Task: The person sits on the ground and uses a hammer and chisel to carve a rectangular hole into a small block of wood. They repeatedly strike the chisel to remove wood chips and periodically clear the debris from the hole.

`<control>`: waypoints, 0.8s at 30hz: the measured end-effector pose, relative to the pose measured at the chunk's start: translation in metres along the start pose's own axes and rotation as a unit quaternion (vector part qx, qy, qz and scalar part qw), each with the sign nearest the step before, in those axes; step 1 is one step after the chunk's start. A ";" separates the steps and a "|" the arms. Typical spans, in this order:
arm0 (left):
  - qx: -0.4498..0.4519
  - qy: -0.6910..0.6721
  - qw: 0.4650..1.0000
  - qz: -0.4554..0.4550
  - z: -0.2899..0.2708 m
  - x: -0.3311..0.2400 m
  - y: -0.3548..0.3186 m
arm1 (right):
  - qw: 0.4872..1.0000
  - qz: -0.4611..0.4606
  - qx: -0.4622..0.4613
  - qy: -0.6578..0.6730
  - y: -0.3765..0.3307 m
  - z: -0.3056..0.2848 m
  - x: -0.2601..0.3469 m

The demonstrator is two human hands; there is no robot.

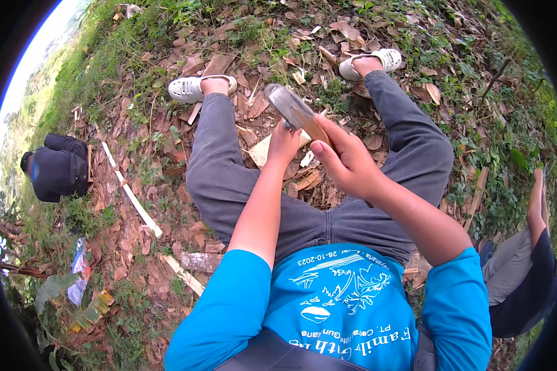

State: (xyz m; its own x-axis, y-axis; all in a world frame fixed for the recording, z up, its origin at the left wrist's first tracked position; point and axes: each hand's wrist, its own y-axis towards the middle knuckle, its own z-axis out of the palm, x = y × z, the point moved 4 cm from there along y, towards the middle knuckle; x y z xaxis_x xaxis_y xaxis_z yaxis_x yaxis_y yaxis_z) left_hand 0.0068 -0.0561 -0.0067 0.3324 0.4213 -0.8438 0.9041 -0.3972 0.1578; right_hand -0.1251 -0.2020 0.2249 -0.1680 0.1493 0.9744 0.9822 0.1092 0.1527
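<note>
The person sits on leaf-strewn ground (167, 123) with knees bent and both feet in white perforated clogs, 1 at 11 o'clock (189, 89) and 1 at 1 o'clock (387, 60). The right hand (346, 162), just right of the picture's centre, is wrapped tight around the brown wooden handle of a broad grey steel chopping blade (289, 106), which slants up toward 11 o'clock from the fist. The left hand (283, 143) lies just beside it at the 9 o'clock side, fingers curled down onto a pale flat piece of split wood (263, 150) between the knees; whether it grips the wood or only presses on it cannot be told. The blade's handle end passes close above the left hand's knuckles.

Around the 2 hands lie pale wood chips and dry brown leaves. A long thin whitish split strip of wood (133, 201) runs across the ground at 9 o'clock. Farther at 9 o'clock another person in dark clothing (56, 170) crouches. At 4 o'clock, a 3rd person's bare leg and dark shorts (529, 260) come into view.
</note>
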 end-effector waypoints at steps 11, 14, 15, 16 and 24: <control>-0.036 -0.155 0.984 -0.083 0.018 0.002 -0.006 | 0.990 0.128 0.022 -0.063 -0.003 0.024 -0.052; -0.071 -0.050 0.996 -0.037 0.004 -0.007 -0.012 | 0.985 0.139 0.036 -0.099 -0.003 0.030 -0.056; -0.109 -0.053 0.993 0.003 -0.001 -0.003 -0.009 | 0.990 0.127 0.039 -0.056 -0.005 0.042 -0.037; -0.143 -0.063 0.987 0.038 0.000 -0.006 -0.012 | 0.991 0.124 0.040 -0.017 -0.011 0.048 -0.016; -0.121 -0.120 0.985 0.033 -0.007 0.016 -0.011 | 0.991 0.095 -0.008 -0.089 0.005 0.053 -0.044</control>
State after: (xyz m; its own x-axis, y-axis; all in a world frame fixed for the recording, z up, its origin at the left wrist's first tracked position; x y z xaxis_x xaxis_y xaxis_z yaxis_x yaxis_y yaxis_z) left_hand 0.0038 -0.0393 -0.0179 0.3463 0.1843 -0.9198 0.9295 -0.2002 0.3098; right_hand -0.1171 -0.1560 0.1743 0.0084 0.3371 0.9414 0.9985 0.0480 -0.0261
